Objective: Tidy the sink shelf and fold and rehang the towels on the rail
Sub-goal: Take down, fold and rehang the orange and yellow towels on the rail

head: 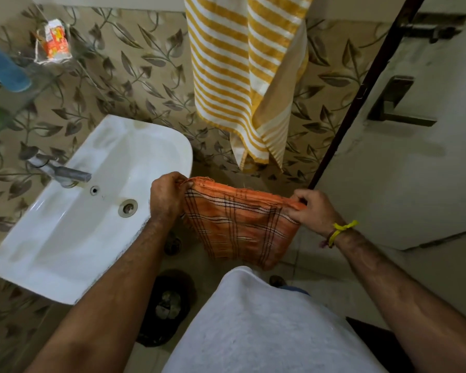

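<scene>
We hold the folded orange checked cotton towel point(240, 224) right of the white ceramic sink point(73, 211), left hand point(167, 196) pinching its top left corner, right hand point(315, 211) pinching the top right. The yellow-and-white striped towel point(234, 76) hangs above it.

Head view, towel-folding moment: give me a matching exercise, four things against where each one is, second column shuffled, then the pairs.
Things:
1. orange checked towel
2. yellow striped towel
3. tap
4. orange and white carton

Places:
A. on the glass shelf, upper left
B. hanging against the leaf-patterned wall
C. at the rim of the white sink
D. folded, gripped by its top edge between the left hand and the right hand

Pairs: 1-D, 2-B, 3-C, 4-A
</scene>
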